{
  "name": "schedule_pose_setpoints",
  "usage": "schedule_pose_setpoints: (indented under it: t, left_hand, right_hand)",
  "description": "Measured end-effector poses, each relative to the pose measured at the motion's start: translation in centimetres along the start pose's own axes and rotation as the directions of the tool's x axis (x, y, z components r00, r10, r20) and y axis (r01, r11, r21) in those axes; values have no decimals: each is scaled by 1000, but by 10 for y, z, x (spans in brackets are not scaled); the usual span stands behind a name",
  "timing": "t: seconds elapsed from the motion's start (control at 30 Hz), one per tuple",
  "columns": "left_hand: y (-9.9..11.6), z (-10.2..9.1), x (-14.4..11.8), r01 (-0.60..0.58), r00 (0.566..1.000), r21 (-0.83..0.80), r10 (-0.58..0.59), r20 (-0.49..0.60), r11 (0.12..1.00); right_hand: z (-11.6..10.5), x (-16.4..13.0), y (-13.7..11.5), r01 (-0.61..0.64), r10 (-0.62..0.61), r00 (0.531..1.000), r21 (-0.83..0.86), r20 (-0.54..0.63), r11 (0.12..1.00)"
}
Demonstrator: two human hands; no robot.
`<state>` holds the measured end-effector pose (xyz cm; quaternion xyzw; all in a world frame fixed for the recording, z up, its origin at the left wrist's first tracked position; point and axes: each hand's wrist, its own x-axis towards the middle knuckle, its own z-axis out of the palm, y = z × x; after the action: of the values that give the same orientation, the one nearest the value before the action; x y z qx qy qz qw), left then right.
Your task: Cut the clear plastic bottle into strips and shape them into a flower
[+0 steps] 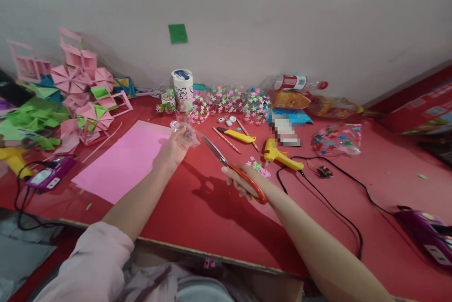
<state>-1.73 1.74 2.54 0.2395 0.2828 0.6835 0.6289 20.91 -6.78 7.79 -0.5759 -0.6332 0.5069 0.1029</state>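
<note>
The left hand (pixel 173 147) is holding a clear plastic piece (pixel 185 133), seemingly the cut top of a bottle, just left of the frame's centre, lifted above the red tabletop (pixel 212 208). Its fingers are curling round the piece from below, closed on it. The right hand (pixel 240 184) is gripping red-handled scissors (pixel 233 170) at centre, its fingers through the handle loop; the blades are looking nearly shut, though whether they are quite closed is hard to tell.

The plastic piece is probably feeling very light, thin and springy, and it is likely denting under a hard squeeze. Being smooth, it may be slipping in the grip, and any cut rim may be sharp. The best hold is looking like the stiffer neck end or the sides, away from the blade tips. Its long axis is hard to read; it seems to be running from lower right to upper left.

The scissors are stiff, with some weight in the steel. Their long axis is running diagonally, handles at lower right, tips pointing to upper left and reaching right up to the plastic piece.

A pink sheet (pixel 123 163) is lying to the left of the hands, a yellow glue gun (pixel 280 155) to the right, and paper stars (pixel 226 102) are scattering along the wall behind.
</note>
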Motion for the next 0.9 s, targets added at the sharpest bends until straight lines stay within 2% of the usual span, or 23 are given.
schedule_pose_setpoints:
  t: [0.07,0.13,0.3,0.4,0.63,0.9]
  left_hand:
    - [-1,1,-2,-2,998,44,0,59,999]
    - [-1,3,-4,-9,998,85,4,68,996]
    - [-1,8,-8,-9,998,75,13,-54,997]
    - [-1,9,-8,5,996,35,-2,-84,999]
    - [3,12,-7,-36,999,-16,36,-5,999]
    - [1,4,-3,-50,999,47,50,15,998]
  right_hand:
    - [-1,-2,0,25,-25,1000,-12,3,1000]
    - [0,-3,-1,34,-34,999,-37,-5,999]
    - [3,-3,-6,-9,9,1000,-60,-1,998]
    - [6,-2,-7,-53,53,999,-77,3,996]
    - [9,-3,-5,-38,38,999,-36,3,999]
    - [11,-1,-1,-18,19,1000,-70,20,997]
